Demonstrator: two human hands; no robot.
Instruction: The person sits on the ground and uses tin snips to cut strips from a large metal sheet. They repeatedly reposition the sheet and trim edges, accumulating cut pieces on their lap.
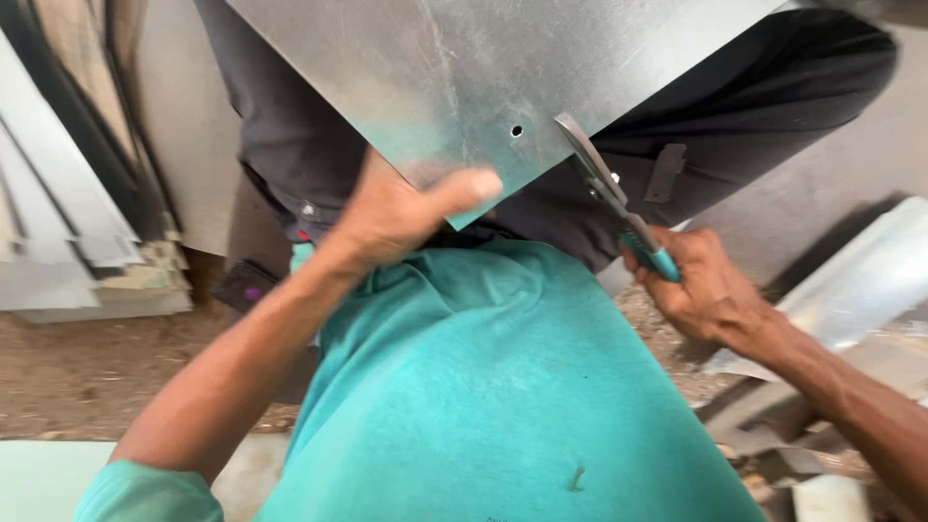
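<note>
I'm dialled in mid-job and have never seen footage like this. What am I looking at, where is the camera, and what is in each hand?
There is no machine here: a person works with two bare hands, and the one camera sits on their head, looking down over their teal shirt. The left hand grips the lower corner of a shiny metal sheet, thumb on top. The sheet has a small round hole near its edge. The right hand holds tin snips with teal handles, the blades at the sheet's edge. Dark trousers show behind the sheet. More metal sheets are stacked on the left, and offcuts lie on the dirt ground at right.
</note>
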